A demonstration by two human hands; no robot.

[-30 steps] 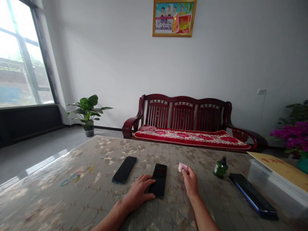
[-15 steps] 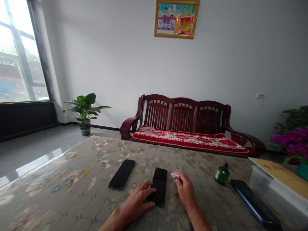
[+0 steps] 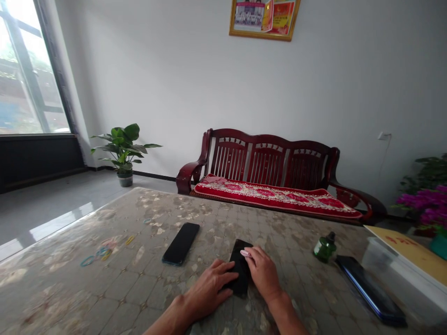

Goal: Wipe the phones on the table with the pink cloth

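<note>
A black smartphone [image 3: 241, 279] lies flat on the patterned tabletop [image 3: 118, 284] between my hands. My left hand [image 3: 213, 286] holds it at the left side, fingertips on its edge and thumb near the lower left corner. Over the upper right part of the screen, my right hand [image 3: 262, 272] pinches a small pink and white piece [image 3: 246, 253], perhaps folded cloth; most of it is hidden by the fingers. Left of these, a second dark phone [image 3: 180, 244] lies face up, apart from both hands.
Several coloured bands [image 3: 99, 253] lie at the left. To the right stand a green glass bottle [image 3: 324, 248], a long dark blue case or device [image 3: 370, 289] and a clear plastic box [image 3: 401, 274] with a yellow sheet [image 3: 408, 249] on top. A wooden bench [image 3: 268, 160] stands beyond the table.
My right hand has moved left with the pink piece, from beside the phone to over its screen. My left hand stays at the phone's left edge. The view has shifted slightly.
</note>
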